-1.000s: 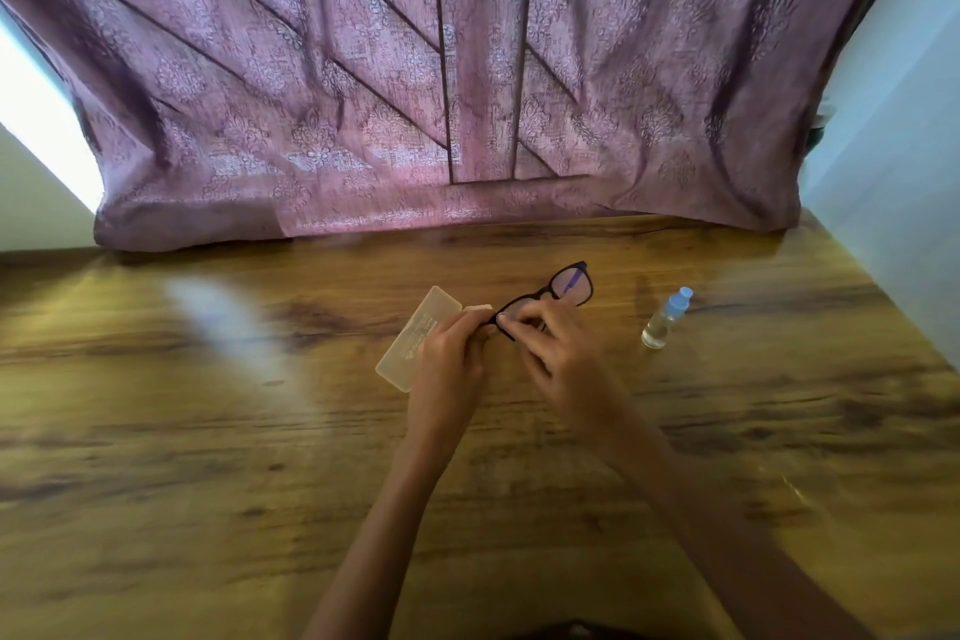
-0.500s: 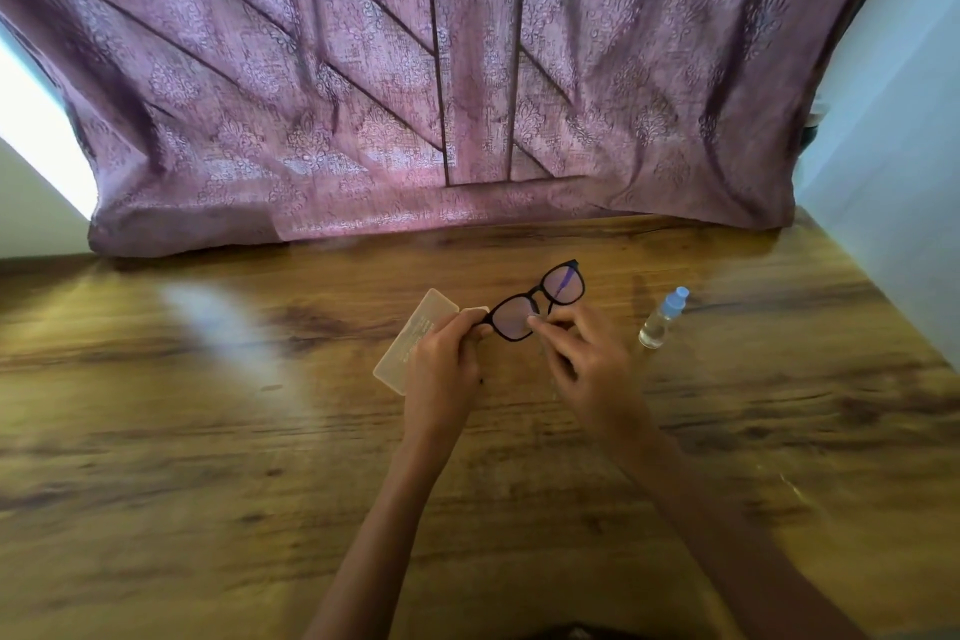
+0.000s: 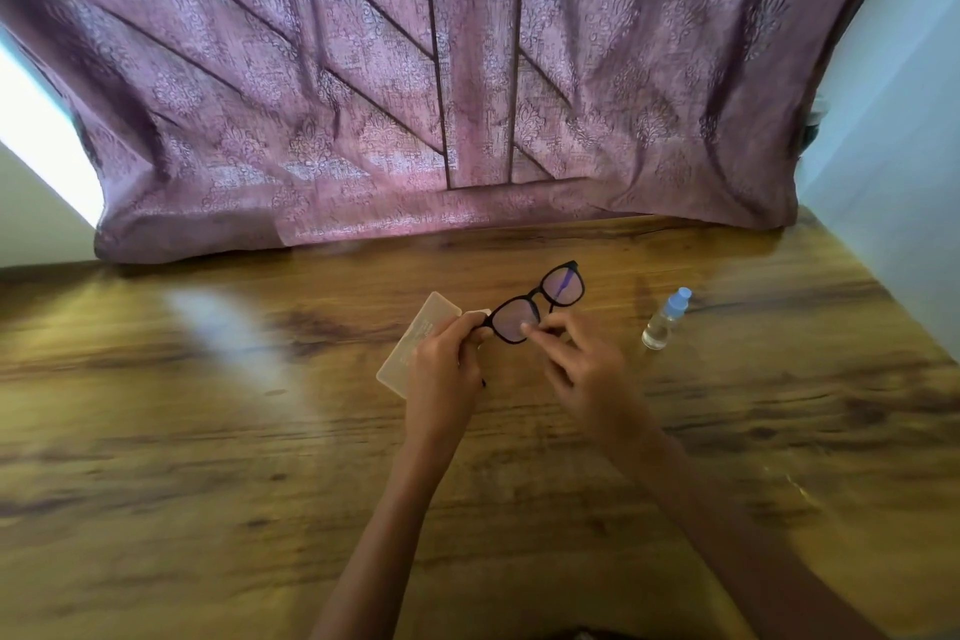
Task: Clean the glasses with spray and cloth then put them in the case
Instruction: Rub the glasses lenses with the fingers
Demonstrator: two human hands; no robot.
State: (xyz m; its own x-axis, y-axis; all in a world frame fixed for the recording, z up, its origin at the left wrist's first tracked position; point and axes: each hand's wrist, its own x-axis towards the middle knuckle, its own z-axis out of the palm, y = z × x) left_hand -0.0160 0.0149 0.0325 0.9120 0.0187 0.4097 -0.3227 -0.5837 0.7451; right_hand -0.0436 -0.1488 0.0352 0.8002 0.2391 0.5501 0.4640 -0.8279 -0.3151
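Now left grip (image 3: pixel 444 369) and right grip (image 3: pixel 587 374) both pinch the glasses (image 3: pixel 535 295); case (image 3: pixel 422 323) print unreadable.

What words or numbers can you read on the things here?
No text can be read.
Case: faint marks, too blurred to read.
Bottle: no label shows.
Glasses: no print shows.
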